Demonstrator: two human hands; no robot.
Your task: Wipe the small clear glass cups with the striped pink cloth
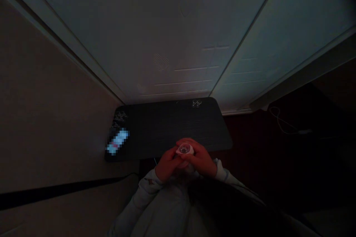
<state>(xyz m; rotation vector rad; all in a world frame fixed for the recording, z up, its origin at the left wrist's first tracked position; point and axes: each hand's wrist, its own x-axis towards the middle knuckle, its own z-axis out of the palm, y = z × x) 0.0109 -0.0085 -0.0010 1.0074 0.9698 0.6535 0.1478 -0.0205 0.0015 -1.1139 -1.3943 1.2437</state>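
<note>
While the light stays low, I note both hands cupped around one small clear vessel, fingers curled together about its sides. The vessel lies between them, off the right side of the left hand and the left side of the right hand; neither looks nearer, both touch. Round rim faces up toward the head. Long axis, as I judge it, runs upright or nearly so, foreshortened from above; tilt uncertain. Position: at the near edge of the dark counter, right of its middle. Cannot tell whether the base is held clear or rests on something.

Hard to make out: the vessel's lower body, behind fingers and thumbs; something pale about the rim, perhaps cloth or paper; contents, if any. A bright oblong at the counter's left end is blurred into blocks. Dark shape covers part of the lap, lower right.
</note>
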